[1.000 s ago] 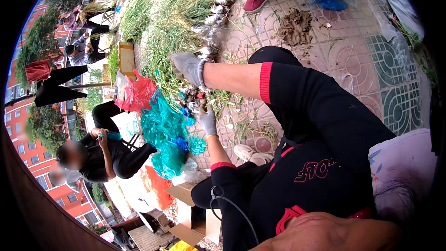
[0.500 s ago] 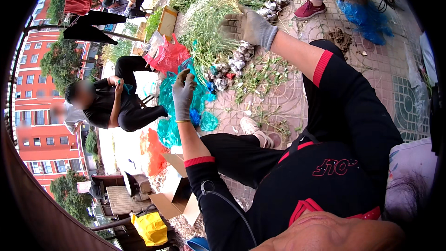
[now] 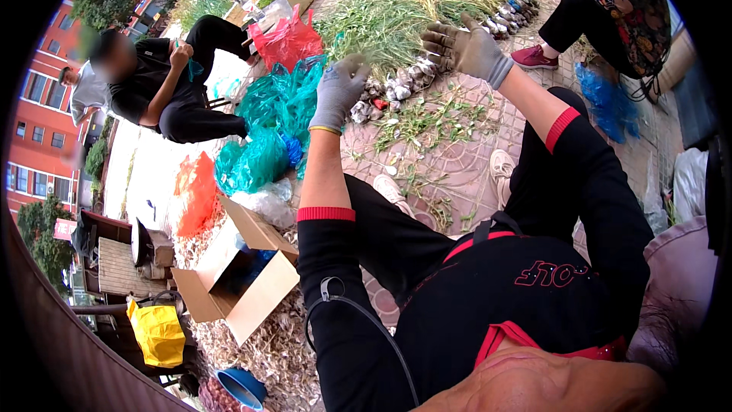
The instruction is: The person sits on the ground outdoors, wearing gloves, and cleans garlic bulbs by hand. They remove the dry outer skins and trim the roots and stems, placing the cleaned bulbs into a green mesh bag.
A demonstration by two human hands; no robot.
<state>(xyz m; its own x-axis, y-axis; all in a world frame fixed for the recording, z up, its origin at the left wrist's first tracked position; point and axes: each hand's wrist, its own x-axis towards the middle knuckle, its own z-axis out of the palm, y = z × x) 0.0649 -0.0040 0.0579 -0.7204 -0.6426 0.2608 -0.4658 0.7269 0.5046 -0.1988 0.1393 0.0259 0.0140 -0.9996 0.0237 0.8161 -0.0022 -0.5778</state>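
Both my hands wear grey knitted gloves with dirty palms and fingers. My left hand (image 3: 338, 98) is raised beside the teal plastic bags (image 3: 286, 99); its fingers are loosely bent, a little blurred, with nothing visible in them. My right hand (image 3: 467, 52) is held up with its fingers spread and empty. Behind and between the hands lies a row of garlic bulbs (image 3: 400, 85), whose long green stalks (image 3: 381, 27) spread away over the paving. Neither hand appears to touch the garlic. Loose leaf trimmings (image 3: 431, 122) lie on the ground below.
An open cardboard box (image 3: 263, 301) stands at lower left on dry peelings, near a blue basin (image 3: 242, 387) and yellow bag (image 3: 158, 334). A red bag (image 3: 288, 40) lies farther off. A person in black (image 3: 164, 88) sits at left, another (image 3: 591, 19) at far right by a blue bag (image 3: 606, 103).
Both hands have shifted rightward in the view, the left also rising nearer the garlic. The view has turned, bringing more of the cardboard box and of the person at right into sight.
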